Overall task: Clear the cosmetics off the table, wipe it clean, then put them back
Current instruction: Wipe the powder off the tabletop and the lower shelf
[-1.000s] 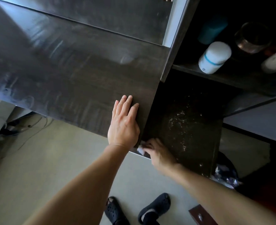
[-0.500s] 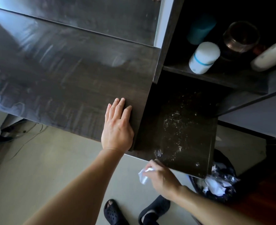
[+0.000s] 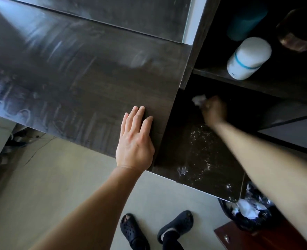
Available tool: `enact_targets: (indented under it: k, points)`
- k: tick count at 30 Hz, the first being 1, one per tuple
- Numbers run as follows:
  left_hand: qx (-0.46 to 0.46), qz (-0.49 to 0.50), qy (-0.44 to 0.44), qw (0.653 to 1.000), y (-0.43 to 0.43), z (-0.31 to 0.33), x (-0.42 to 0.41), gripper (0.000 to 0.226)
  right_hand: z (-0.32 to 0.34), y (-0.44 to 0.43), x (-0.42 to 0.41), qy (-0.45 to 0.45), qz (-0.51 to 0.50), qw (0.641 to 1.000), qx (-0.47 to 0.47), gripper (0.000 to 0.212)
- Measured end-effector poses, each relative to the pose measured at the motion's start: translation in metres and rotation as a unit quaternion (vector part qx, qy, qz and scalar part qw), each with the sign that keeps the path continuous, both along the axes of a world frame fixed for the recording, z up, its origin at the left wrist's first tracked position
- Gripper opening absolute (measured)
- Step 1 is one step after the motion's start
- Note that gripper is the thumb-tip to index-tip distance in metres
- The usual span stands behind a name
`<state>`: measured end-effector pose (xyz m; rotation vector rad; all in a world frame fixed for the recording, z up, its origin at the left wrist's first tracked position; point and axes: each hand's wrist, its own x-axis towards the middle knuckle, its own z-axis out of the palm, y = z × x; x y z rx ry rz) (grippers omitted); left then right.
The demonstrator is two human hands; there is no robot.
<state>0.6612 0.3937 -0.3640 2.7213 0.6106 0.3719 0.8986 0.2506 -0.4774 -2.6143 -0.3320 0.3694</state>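
The dark wooden table (image 3: 80, 83) fills the upper left, with pale wipe streaks across it. My left hand (image 3: 135, 139) rests flat on its near right corner, fingers straight. To the right lies a lower dark shelf surface (image 3: 199, 159) speckled with wet drops. My right hand (image 3: 214, 110) is at the far end of that surface and grips a crumpled white tissue (image 3: 198, 100). On the shelf above stand a white jar with a blue band (image 3: 248, 58), a teal bottle (image 3: 246, 20) and a brownish glass jar (image 3: 297, 31).
A black bin (image 3: 246, 213) lined with a bag and holding white tissues stands on the floor under my right forearm. A reddish-brown wooden piece (image 3: 239, 237) is at the bottom right. My feet in dark clogs (image 3: 131, 230) stand on the pale floor. Cables lie at the left.
My right hand has carried the tissue from the near edge of the lower surface up to its far end. My left hand has stayed flat on the table corner.
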Motion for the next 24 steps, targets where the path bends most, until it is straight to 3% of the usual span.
enact_targets:
  k: [3,5,7,10,12,15,17,20,24]
  points:
    - [0.003,0.002,0.006,1.000,0.000,0.001,0.000,0.043,0.000,-0.038,-0.099,0.014,0.147,0.987,0.055,0.009]
    - [0.003,0.004,0.002,1.000,0.000,0.001,0.000,0.043,0.010,-0.064,-0.159,0.041,0.242,0.969,0.033,0.022]
    - [0.001,0.005,0.001,1.000,0.000,0.001,0.001,0.045,0.023,-0.075,-0.180,0.140,0.297,0.944,0.021,0.023]
    - [0.000,0.006,0.000,1.000,-0.001,0.002,0.001,0.044,0.024,-0.047,-0.127,0.156,0.215,0.963,0.042,0.020]
    - [0.002,0.008,0.000,1.000,-0.001,0.002,0.002,0.043,0.024,-0.015,-0.065,0.105,0.070,0.988,0.090,0.031]
    - [0.002,0.009,0.004,1.000,-0.001,0.001,0.001,0.042,0.017,0.009,-0.009,0.072,-0.016,0.997,0.038,0.032]
    - [0.001,0.007,0.005,1.000,0.000,0.001,0.001,0.040,0.010,0.008,-0.028,0.060,0.008,0.998,0.017,0.030]
    - [-0.001,0.006,0.006,1.000,0.000,0.000,0.001,0.040,0.008,-0.027,-0.127,0.038,0.149,0.988,0.029,0.033]
    - [-0.007,0.003,0.004,1.000,0.000,0.001,0.001,0.042,0.026,-0.081,-0.222,0.159,0.223,0.961,0.044,0.017]
